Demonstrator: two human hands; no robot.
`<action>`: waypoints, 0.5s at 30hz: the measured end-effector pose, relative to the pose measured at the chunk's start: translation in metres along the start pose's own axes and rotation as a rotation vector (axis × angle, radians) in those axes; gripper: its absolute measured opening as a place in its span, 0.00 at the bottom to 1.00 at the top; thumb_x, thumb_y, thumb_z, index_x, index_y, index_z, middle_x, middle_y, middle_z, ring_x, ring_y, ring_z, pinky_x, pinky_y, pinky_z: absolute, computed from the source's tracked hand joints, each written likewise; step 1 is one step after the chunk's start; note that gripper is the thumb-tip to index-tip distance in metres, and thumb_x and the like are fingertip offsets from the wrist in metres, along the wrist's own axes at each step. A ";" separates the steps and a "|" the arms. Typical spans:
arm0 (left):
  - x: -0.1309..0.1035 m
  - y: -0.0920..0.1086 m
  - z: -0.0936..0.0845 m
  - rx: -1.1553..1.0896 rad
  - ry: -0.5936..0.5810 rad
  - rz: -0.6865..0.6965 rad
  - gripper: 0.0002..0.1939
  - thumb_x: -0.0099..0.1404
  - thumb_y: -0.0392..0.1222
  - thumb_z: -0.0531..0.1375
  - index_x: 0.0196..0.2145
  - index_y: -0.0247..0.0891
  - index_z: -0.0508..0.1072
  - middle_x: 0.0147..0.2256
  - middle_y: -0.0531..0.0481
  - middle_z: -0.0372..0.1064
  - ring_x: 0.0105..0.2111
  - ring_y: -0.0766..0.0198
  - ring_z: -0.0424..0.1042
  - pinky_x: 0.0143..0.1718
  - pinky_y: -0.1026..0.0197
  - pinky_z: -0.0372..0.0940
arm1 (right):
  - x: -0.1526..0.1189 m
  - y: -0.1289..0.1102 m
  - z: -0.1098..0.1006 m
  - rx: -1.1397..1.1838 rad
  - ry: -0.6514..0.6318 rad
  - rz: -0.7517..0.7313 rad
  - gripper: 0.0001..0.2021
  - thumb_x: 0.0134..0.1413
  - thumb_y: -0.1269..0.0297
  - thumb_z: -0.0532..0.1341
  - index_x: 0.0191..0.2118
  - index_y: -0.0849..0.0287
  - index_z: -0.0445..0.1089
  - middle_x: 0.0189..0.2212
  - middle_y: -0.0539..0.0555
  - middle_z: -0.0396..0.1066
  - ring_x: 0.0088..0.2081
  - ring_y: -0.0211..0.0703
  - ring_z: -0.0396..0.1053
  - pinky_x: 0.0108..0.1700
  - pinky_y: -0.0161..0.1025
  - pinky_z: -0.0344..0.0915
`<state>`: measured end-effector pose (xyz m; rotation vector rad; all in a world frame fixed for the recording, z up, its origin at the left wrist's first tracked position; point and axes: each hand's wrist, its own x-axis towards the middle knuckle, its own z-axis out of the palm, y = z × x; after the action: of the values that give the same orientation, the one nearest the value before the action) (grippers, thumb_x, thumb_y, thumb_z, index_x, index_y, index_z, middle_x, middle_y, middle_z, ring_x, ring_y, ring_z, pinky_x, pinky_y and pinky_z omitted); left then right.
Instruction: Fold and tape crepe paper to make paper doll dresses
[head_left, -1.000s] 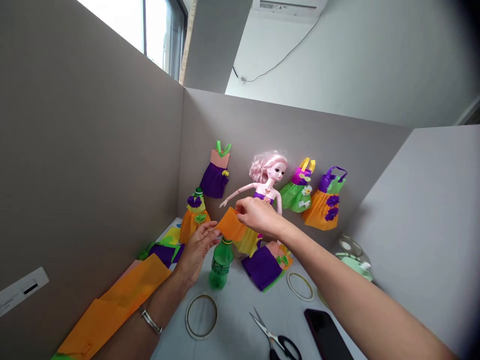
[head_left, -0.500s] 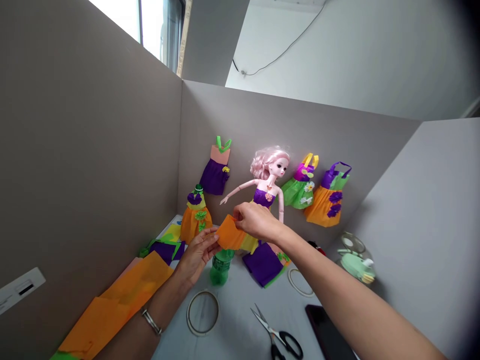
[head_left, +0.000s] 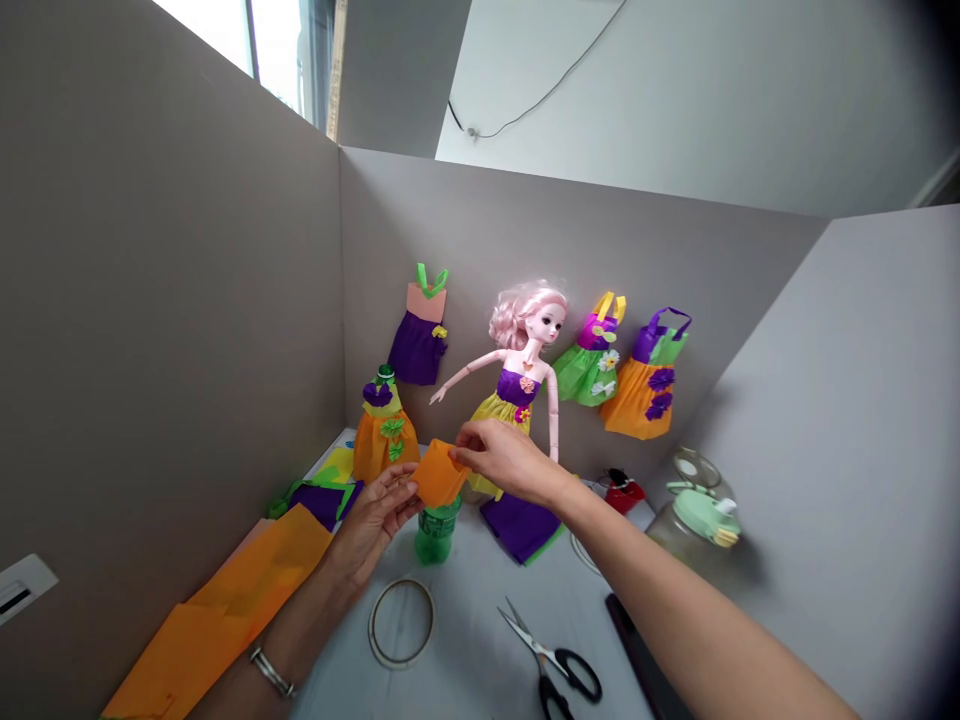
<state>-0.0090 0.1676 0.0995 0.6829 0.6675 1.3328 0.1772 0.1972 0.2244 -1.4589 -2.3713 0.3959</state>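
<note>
At the centre of the frame, a small piece of orange cloth (head_left: 437, 478) is held up between the left hand (head_left: 381, 503) and the right hand (head_left: 499, 455), in line with the top of a green bottle (head_left: 435, 538); whether cloth and bottle touch cannot be told from this view. Principal risk, by judgement: the cloth looks thin and could crease or skew if the two hands pull unevenly, or slip away if either pinch slackens. Secondary risk: the bottle, upright on the bench (head_left: 465, 650), could be tipped by a knuckle working so near it. Further risk: the doll (head_left: 517, 385), behind the right hand, could be knocked by a sharp forward push. Also noted, the scissors (head_left: 551, 660) at lower centre lie with blades slightly parted and could nick a hand lowered carelessly. Grip, left: thumb and fingertips brought nearly together on the cloth's left edge, the fingers fanned a little. Grip, right: thumb and forefinger pinched on the cloth's upper right edge, no gap visible, the other fingers curled.
</note>
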 end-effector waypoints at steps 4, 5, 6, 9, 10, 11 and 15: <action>-0.002 0.007 0.004 0.028 -0.004 0.034 0.15 0.59 0.36 0.68 0.44 0.37 0.73 0.47 0.49 0.73 0.42 0.65 0.75 0.44 0.64 0.72 | -0.002 0.005 0.001 0.097 -0.011 -0.031 0.01 0.52 0.67 0.63 0.31 0.58 0.73 0.27 0.48 0.74 0.30 0.37 0.70 0.29 0.33 0.56; -0.003 0.008 0.004 0.029 0.002 0.035 0.15 0.58 0.36 0.68 0.44 0.37 0.73 0.47 0.49 0.73 0.41 0.65 0.76 0.44 0.64 0.71 | -0.003 0.005 0.000 0.112 -0.008 -0.034 0.01 0.52 0.68 0.63 0.31 0.58 0.72 0.26 0.48 0.73 0.29 0.37 0.69 0.29 0.33 0.56; -0.004 0.009 0.005 0.026 0.008 0.037 0.15 0.58 0.36 0.68 0.43 0.37 0.73 0.46 0.49 0.74 0.41 0.65 0.76 0.45 0.64 0.71 | -0.004 0.004 -0.001 0.123 0.004 -0.033 0.01 0.52 0.68 0.62 0.31 0.58 0.72 0.26 0.48 0.73 0.29 0.36 0.69 0.29 0.33 0.56; -0.007 0.010 0.008 0.009 0.004 0.042 0.13 0.59 0.36 0.68 0.42 0.37 0.73 0.42 0.48 0.76 0.42 0.64 0.76 0.49 0.61 0.70 | -0.010 -0.003 -0.008 0.114 0.128 -0.042 0.03 0.53 0.71 0.60 0.31 0.57 0.70 0.27 0.48 0.72 0.30 0.37 0.68 0.30 0.34 0.56; -0.008 0.010 0.010 0.003 -0.012 0.046 0.13 0.59 0.36 0.67 0.42 0.37 0.73 0.42 0.48 0.76 0.43 0.63 0.76 0.51 0.61 0.69 | -0.013 -0.007 -0.011 0.097 0.175 -0.053 0.04 0.53 0.71 0.59 0.31 0.57 0.69 0.27 0.48 0.72 0.30 0.37 0.67 0.31 0.34 0.55; -0.010 0.011 0.013 0.000 -0.036 0.049 0.12 0.60 0.36 0.67 0.42 0.37 0.74 0.43 0.48 0.75 0.44 0.62 0.75 0.52 0.60 0.69 | -0.015 -0.010 -0.014 0.075 0.214 -0.065 0.04 0.53 0.72 0.59 0.31 0.56 0.69 0.27 0.47 0.72 0.30 0.37 0.67 0.31 0.34 0.54; -0.017 0.016 0.027 0.011 -0.104 0.068 0.14 0.61 0.38 0.67 0.45 0.37 0.74 0.48 0.47 0.73 0.49 0.61 0.73 0.54 0.59 0.67 | -0.022 -0.022 -0.019 -0.072 0.268 -0.065 0.05 0.53 0.72 0.58 0.30 0.55 0.67 0.27 0.46 0.72 0.30 0.37 0.67 0.30 0.35 0.51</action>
<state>-0.0008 0.1505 0.1296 0.7844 0.5725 1.3470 0.1768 0.1688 0.2476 -1.3662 -2.2297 0.0921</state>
